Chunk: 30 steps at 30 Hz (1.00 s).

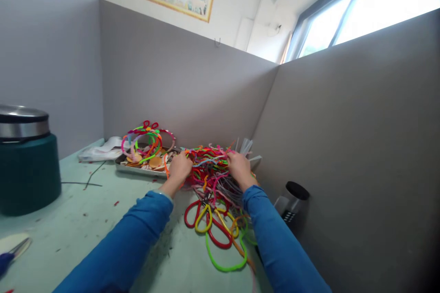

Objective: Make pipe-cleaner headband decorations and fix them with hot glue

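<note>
A tangled pile of coloured pipe cleaners (209,165) lies at the back of the table. My left hand (180,167) is at its left side, beside the metal tray, with fingers closed around something I cannot make out. At the pile's right side, my right hand (239,168) is closed too, and its fingertips touch the strands; what it grips is too small to name. Red-handled scissors (220,239) and yellow-handled scissors (203,228) lie in front of the pile, near a bright green pipe cleaner (225,269) bent in a loop.
A metal tray (140,170) holds coloured rings and small discs. On the left stands a dark green flask (29,174), with a blue-handled tool (7,258) nearer. A black-rimmed container (292,197) is at right. Grey partitions (185,87) enclose the table (79,219).
</note>
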Tool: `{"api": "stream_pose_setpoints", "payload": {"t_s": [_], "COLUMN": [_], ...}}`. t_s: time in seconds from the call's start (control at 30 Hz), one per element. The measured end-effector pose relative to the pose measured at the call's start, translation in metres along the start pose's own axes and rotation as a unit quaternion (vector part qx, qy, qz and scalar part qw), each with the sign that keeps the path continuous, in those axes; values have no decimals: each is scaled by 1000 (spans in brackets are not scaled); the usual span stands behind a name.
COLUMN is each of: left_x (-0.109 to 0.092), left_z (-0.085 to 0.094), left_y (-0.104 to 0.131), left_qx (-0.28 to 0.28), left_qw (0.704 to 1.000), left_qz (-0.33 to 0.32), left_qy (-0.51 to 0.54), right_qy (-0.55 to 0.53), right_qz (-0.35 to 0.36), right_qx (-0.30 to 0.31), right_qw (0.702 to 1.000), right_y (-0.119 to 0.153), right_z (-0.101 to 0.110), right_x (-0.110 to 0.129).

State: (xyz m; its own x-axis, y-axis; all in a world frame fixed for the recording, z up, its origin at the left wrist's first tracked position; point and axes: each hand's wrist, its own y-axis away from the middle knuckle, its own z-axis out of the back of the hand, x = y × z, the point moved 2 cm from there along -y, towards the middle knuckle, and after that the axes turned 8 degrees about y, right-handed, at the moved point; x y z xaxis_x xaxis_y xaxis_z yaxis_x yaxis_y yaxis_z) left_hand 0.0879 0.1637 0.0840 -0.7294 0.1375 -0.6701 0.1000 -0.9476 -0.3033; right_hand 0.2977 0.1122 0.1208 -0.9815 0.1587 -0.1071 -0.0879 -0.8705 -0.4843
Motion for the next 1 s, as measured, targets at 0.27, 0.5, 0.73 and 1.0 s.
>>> {"api": "stream_pose_setpoints", "payload": {"t_s": [0.27,0.5,0.73,1.0], "left_x": [9,8,-22,-1], "left_z": [-12,9,52,11], "left_y": [28,60,120,184], "left_qx": [52,119,60,122], "left_qw": [990,970,975,969], "left_qz": [-68,-161,-198,-178], "left_qy": [-113,-136,82,118], "right_qy": [-117,-222,-611,-845], "right_qz": [-124,-83,-85,-140], "right_qx": [-76,-81,-23,53], "right_qw": [982,968,786,513], "right_y": [-3,18,98,151], "right_z": [53,56,32,-22], "right_x": [-36,-33,25,85]}}
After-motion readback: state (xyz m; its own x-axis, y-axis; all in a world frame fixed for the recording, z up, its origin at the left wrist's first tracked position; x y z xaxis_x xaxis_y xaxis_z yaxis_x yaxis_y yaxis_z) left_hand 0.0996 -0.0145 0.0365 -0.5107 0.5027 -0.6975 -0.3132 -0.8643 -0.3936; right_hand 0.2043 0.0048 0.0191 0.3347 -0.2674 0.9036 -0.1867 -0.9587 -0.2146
